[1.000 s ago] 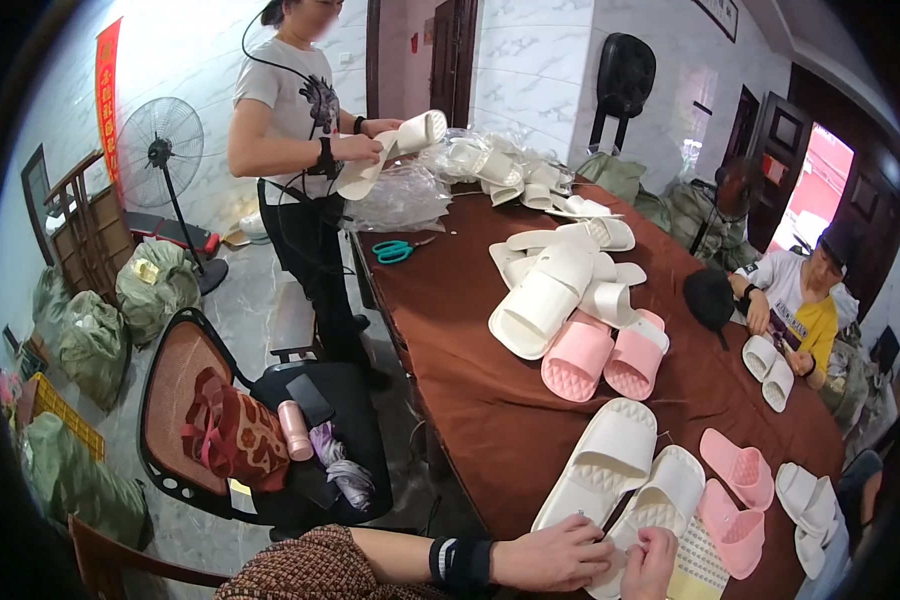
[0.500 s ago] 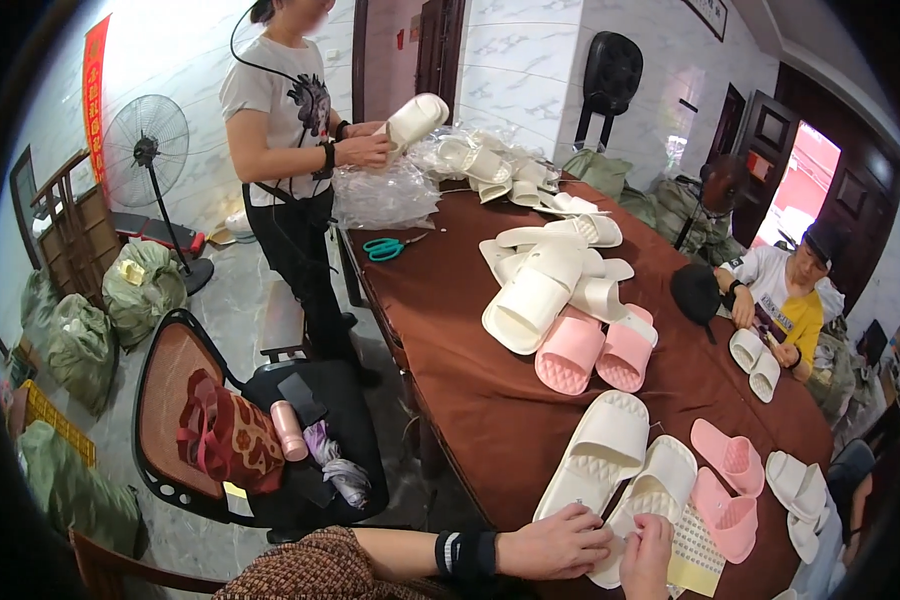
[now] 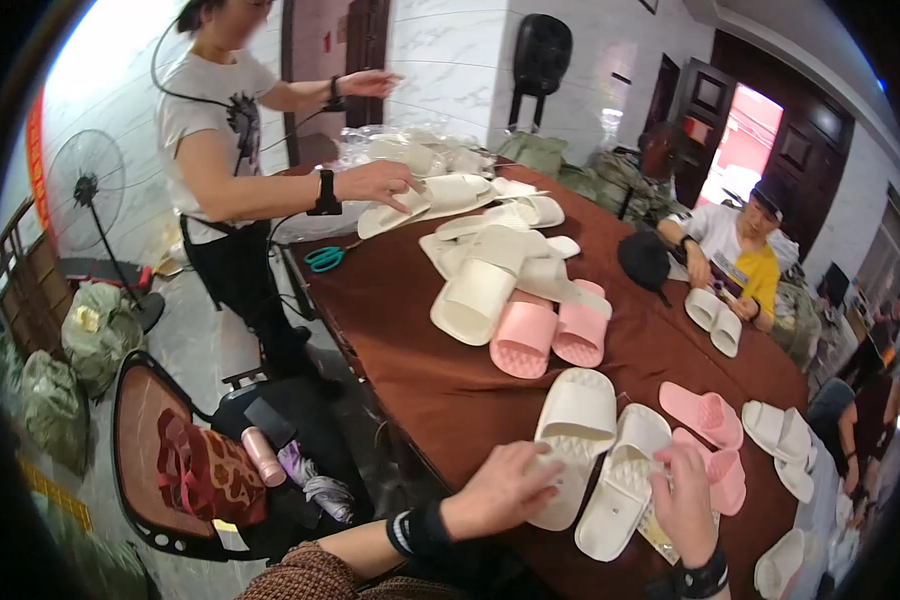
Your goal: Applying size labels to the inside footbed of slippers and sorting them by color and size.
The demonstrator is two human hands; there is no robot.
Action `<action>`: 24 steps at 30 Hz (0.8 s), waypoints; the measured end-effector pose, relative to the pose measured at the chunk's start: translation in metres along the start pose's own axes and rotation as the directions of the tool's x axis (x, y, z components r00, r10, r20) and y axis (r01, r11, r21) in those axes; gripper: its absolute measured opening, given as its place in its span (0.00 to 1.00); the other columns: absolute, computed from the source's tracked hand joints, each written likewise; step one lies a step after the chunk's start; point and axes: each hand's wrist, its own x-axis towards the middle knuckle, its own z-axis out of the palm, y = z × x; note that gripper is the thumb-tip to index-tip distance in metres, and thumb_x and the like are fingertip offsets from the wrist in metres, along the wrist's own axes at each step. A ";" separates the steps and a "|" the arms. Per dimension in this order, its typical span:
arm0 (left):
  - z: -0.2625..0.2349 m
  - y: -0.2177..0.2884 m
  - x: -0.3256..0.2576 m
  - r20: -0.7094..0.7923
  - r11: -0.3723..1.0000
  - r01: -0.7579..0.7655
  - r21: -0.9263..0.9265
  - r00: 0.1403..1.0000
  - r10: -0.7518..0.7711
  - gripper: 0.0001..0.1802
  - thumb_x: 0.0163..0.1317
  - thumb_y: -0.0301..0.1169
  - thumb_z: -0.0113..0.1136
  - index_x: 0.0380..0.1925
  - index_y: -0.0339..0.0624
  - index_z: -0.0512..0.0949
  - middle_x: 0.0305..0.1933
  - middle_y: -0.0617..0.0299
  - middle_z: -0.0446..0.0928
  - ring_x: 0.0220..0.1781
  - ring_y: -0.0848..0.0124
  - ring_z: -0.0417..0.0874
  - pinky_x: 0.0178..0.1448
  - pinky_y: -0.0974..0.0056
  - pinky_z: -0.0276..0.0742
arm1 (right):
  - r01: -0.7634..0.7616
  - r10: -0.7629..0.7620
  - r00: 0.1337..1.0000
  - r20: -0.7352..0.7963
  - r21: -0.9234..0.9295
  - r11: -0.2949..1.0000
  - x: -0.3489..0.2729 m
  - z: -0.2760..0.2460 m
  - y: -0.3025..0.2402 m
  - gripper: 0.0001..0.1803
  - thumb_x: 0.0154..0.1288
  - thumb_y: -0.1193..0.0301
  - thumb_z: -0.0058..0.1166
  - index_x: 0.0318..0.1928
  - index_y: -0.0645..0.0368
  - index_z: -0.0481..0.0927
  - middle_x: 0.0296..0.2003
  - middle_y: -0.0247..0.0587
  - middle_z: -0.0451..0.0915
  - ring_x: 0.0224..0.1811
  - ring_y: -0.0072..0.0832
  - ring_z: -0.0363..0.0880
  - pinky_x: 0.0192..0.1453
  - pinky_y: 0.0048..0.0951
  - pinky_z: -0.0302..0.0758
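Two cream slippers lie side by side at the near edge of a brown-covered table (image 3: 410,330). My left hand (image 3: 500,488) rests with spread fingers on the left cream slipper (image 3: 573,430). My right hand (image 3: 685,495) presses on the heel end of the right cream slipper (image 3: 625,480), over a yellowish packet (image 3: 655,528). Pink slippers (image 3: 708,425) lie just right of my hands.
A pile of cream and pink slippers (image 3: 510,290) fills the table's middle. A standing person's hand (image 3: 375,183) holds a slipper at the far end near teal scissors (image 3: 324,258). A seated person (image 3: 735,250) works at right. A chair (image 3: 185,470) with bags stands left.
My view has dropped closer to the table. My left hand has spread over the left slipper. The standing person has lowered a slipper onto the far pile and stretched the other arm back.
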 end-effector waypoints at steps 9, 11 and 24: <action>-0.010 -0.011 -0.002 0.136 0.981 0.191 0.021 0.972 -0.192 0.29 0.58 0.35 0.67 0.58 0.36 0.70 0.47 0.47 0.75 0.50 0.50 0.76 0.54 0.53 0.73 | -0.082 0.081 0.996 0.031 0.013 0.997 0.041 0.026 0.073 0.25 0.60 0.66 0.59 0.54 0.68 0.72 0.51 0.58 0.75 0.56 0.52 0.73 0.62 0.43 0.70; -0.010 -0.012 -0.001 0.203 0.969 0.247 -0.017 0.950 -0.239 0.29 0.58 0.35 0.67 0.58 0.37 0.70 0.45 0.48 0.75 0.48 0.52 0.77 0.52 0.54 0.74 | -0.184 0.174 0.975 0.142 0.066 0.981 0.045 0.036 0.085 0.29 0.61 0.62 0.59 0.57 0.68 0.71 0.52 0.61 0.77 0.57 0.52 0.75 0.62 0.43 0.71; -0.006 -0.006 0.005 0.339 0.830 0.472 -0.298 0.865 -0.370 0.27 0.63 0.26 0.62 0.61 0.35 0.68 0.37 0.55 0.77 0.32 0.72 0.80 0.37 0.67 0.78 | -0.340 0.280 0.935 0.218 0.325 0.882 0.049 0.036 0.083 0.29 0.61 0.58 0.62 0.55 0.67 0.76 0.51 0.53 0.79 0.55 0.43 0.78 0.60 0.37 0.73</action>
